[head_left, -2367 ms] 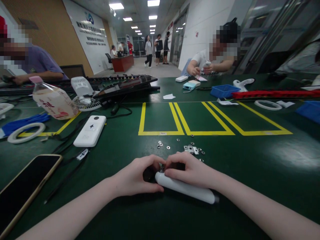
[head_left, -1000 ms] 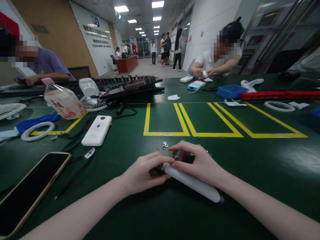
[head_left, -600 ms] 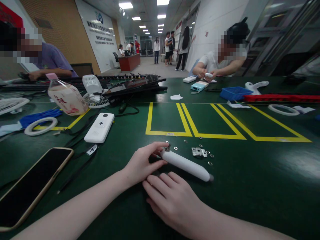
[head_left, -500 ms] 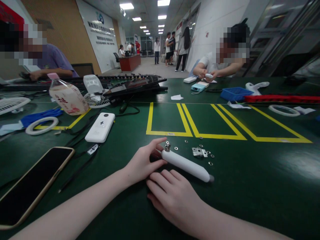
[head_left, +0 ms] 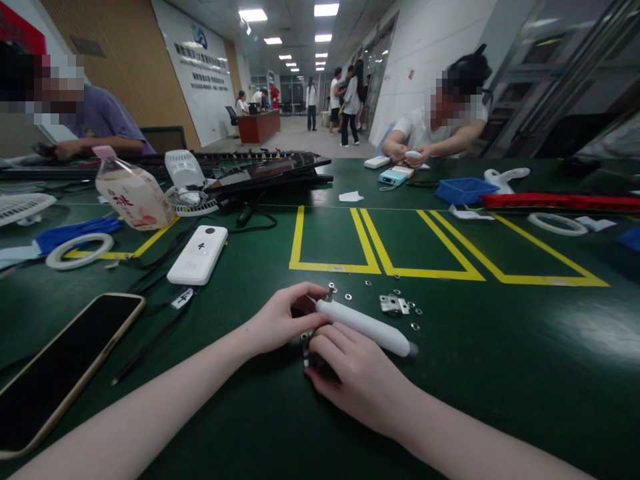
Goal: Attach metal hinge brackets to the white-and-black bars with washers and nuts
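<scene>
A white cylindrical tool lies on the green table, its tip pointing left. My left hand pinches that left end between thumb and fingers. Just below the tool, my right hand has its fingers curled over a small dark metal piece that I cannot make out. A small metal hinge and several loose washers lie just beyond the tool.
A phone lies at the near left. A white power bank, a bottle and a tape ring sit further left. Yellow tape boxes mark the table. Co-workers sit at the far side by a blue bin.
My right hand let go of the tool, drew back toward me, then came forward and curled over a small piece beside it. My left hand kept hold of the tool's end.
</scene>
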A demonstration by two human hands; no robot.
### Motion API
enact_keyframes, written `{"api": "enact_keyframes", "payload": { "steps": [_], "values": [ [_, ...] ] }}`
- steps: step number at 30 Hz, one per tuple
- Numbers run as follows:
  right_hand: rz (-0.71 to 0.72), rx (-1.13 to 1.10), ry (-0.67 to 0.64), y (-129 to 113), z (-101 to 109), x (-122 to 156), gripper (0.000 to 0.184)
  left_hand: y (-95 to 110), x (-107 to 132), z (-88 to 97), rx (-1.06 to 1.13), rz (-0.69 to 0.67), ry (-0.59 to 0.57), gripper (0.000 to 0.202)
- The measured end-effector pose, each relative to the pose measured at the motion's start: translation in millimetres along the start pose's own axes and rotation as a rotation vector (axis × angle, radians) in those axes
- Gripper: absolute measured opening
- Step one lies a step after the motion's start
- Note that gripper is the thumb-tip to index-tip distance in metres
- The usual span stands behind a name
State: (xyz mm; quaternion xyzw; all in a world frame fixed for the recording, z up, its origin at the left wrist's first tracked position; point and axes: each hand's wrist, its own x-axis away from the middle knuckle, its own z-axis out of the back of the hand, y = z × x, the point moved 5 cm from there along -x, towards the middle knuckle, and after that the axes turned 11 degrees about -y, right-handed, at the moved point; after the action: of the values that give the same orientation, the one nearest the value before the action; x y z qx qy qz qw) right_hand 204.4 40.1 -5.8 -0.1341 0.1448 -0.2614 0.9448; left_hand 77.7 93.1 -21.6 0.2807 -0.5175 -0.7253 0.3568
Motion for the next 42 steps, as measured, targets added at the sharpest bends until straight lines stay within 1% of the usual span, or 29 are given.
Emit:
{"api": "enact_keyframes", "payload": {
  "steps": [5, 8, 11, 15, 18, 22, 24, 27, 29, 31, 35, 42],
  "values": [
    [0.114, -0.071, 0.0, 9, 4, 6, 0.018, 2, 0, -0.4, -0.003, 0.015, 0.008, 0.034],
    [0.106, -0.152, 0.012, 15, 6, 8, 0.018, 0, 0, 0.1, -0.012, 0.012, 0.019, 0.035],
    [0.086, -0.219, 0.017, 17, 10, 8, 0.023, 0, 0, 0.8, -0.013, 0.012, 0.018, 0.035],
    [0.171, -0.184, 0.02, 14, 16, 7, 0.026, 2, 1, 1.3, -0.014, 0.019, 0.003, 0.036],
    [0.252, -0.093, 0.083, 10, 23, 10, 0.023, 2, 1, 1.7, -0.003, 0.019, -0.002, 0.035],
    [0.33, 0.027, 0.258, 9, 38, 17, 0.024, 1, 0, 1.7, 0.027, -0.01, -0.009, 0.035],
    [0.319, 0.054, 0.334, 12, 48, 19, 0.026, 2, 0, 1.0, 0.035, -0.034, -0.022, 0.034],
    [0.199, 0.05, 0.417, 21, 60, 18, 0.026, 7, 0, -1.2, 0.007, -0.059, -0.062, 0.031],
    [0.125, 0.041, 0.438, 26, 64, 16, 0.022, 10, 1, -2.2, -0.024, -0.076, -0.072, 0.03],
    [0.12, 0.023, 0.419, 26, 63, 12, 0.019, 12, 1, -3.1, -0.036, -0.109, -0.075, 0.028],
    [0.159, -0.022, 0.363, 26, 57, 6, 0.015, 14, 1, -5.3, -0.026, -0.172, -0.089, 0.022],
    [0.135, -0.023, 0.331, 33, 55, 4, 0.015, 13, 0, -6.2, -0.036, -0.165, -0.102, 0.02]
  ]
}}
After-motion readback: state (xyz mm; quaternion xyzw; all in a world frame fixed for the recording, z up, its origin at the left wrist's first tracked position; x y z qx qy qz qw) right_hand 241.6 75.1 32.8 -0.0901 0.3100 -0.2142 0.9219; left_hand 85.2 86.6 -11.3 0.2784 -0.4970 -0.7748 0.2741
